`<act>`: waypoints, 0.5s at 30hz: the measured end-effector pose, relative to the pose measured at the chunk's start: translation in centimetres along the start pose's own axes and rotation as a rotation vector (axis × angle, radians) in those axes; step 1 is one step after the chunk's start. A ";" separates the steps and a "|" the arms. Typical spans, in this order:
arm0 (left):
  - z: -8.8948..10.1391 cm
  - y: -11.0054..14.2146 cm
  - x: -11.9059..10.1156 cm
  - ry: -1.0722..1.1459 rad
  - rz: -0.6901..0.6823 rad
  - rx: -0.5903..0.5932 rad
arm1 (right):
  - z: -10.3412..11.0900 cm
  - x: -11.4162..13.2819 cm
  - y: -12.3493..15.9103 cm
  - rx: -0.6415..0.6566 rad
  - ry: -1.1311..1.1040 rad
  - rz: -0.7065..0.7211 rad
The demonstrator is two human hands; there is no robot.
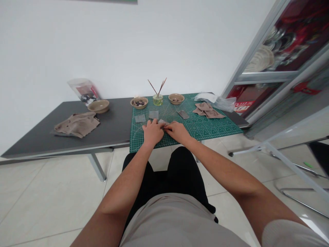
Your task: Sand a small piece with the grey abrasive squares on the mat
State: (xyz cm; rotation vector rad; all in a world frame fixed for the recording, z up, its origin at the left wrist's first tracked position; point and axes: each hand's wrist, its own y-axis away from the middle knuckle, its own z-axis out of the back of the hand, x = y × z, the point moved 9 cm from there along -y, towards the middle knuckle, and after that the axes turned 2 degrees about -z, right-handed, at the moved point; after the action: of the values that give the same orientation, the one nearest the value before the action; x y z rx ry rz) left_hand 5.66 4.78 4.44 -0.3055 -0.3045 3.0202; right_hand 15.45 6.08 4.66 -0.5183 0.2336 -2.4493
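Observation:
At the front middle of the green cutting mat (210, 128), both of my hands meet over a small grey sheet (162, 121). My left hand (153, 132) has its fingers closed against the sheet's left side. From the right, my right hand (177, 131) pinches near its edge, the fingertips almost touching the left ones. Anything smaller between the fingertips is hidden. Beyond the hands, a flat grey square (154, 114) and another grey square (140, 118) lie on the left. A darker grey piece (183, 114) lies to the right.
A bowl of dark and pale pieces (139, 103), a glass holding thin sticks (157, 100) and a second bowl (176, 99) line the mat's back. Brown cloth (207, 110) and clear plastic (223, 103) lie right. Leftward are another cloth (77, 125), a bowl (99, 106) and a clear container (84, 92).

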 end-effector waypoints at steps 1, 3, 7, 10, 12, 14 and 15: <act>0.0 0.0 0.1 0.002 0.000 0.002 | 0.0 0.1 0.2 0.007 -0.012 0.011; -0.1 -0.1 0.2 0.003 0.010 0.004 | 0.2 0.1 0.7 0.022 -0.030 0.035; -0.1 -0.1 0.2 0.005 0.021 -0.004 | 0.7 -1.2 0.6 0.018 -0.020 0.021; -0.1 -0.1 0.3 0.003 0.032 0.005 | 0.6 -1.4 0.0 0.003 -0.009 -0.007; -0.2 -0.2 0.4 0.000 0.040 0.009 | 0.3 -0.8 -0.2 0.008 -0.012 0.001; -0.2 -0.2 0.4 -0.001 0.041 0.007 | 0.0 -0.1 0.0 0.019 -0.024 0.019; -0.2 -0.2 0.4 0.001 0.039 0.005 | -0.1 0.1 0.2 0.025 -0.032 0.028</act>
State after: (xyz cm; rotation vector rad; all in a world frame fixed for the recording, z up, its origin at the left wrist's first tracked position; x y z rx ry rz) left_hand 5.32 5.09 4.26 -0.3158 -0.2936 3.0585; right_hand 15.45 5.86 4.53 -0.5390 0.1960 -2.4117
